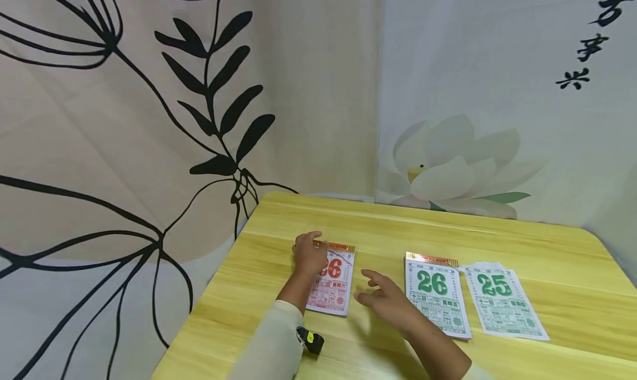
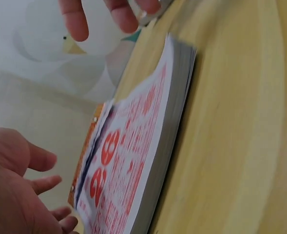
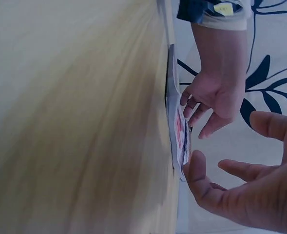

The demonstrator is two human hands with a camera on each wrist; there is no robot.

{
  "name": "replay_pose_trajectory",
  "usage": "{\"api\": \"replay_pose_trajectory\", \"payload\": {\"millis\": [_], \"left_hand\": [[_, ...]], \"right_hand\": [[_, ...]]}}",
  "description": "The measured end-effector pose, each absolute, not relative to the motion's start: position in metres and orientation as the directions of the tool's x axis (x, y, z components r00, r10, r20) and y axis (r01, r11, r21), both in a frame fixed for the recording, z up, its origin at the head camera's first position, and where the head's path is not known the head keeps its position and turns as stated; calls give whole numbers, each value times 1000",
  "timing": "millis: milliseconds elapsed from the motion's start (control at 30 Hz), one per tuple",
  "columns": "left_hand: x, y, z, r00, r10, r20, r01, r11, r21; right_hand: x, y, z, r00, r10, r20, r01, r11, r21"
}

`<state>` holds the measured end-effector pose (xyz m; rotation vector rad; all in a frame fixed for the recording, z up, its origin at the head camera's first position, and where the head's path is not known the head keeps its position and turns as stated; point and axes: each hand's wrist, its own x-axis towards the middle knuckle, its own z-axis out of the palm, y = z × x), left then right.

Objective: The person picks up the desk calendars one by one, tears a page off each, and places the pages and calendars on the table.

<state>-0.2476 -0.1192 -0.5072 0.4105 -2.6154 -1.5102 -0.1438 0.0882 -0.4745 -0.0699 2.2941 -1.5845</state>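
Note:
My left hand (image 1: 309, 254) rests at the upper left of a tear-off calendar (image 1: 330, 291) with a red number ending in 6. Its fingers look loosely bent, covering part of the page. In the left wrist view the calendar's thick page block and slightly buckled top sheet (image 2: 133, 146) show beside that hand (image 2: 16, 190). My right hand (image 1: 390, 302) hovers right of this calendar, fingers apart and holding nothing. Past it lies a second tear-off calendar (image 1: 438, 297) with a green 26, partly behind my right forearm.
Loose sheets (image 1: 505, 302) topped by a green 25 lie right of the second calendar. All rests on a yellow wood-grain table (image 1: 378, 225). Printed curtains (image 1: 318, 92) hang behind it. A black band device (image 1: 313, 341) sits at my left wrist.

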Motion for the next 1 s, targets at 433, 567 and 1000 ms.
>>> {"api": "replay_pose_trajectory", "payload": {"millis": [433,567,1000], "left_hand": [[-265,-141,-508,-955,-267,-127,-268,596,757],[-265,-143,-508,-949,-274,-159,-297,597,745],[-271,-146,-515,-977,-198,-74,-195,710,677]], "right_hand": [[-156,66,-488,-932,-321,-167,-47,564,-824],[-158,57,-491,-920,-358,-159,-101,609,-787],[-166,43,-500,-920,-379,-103,-193,666,-721]]}}
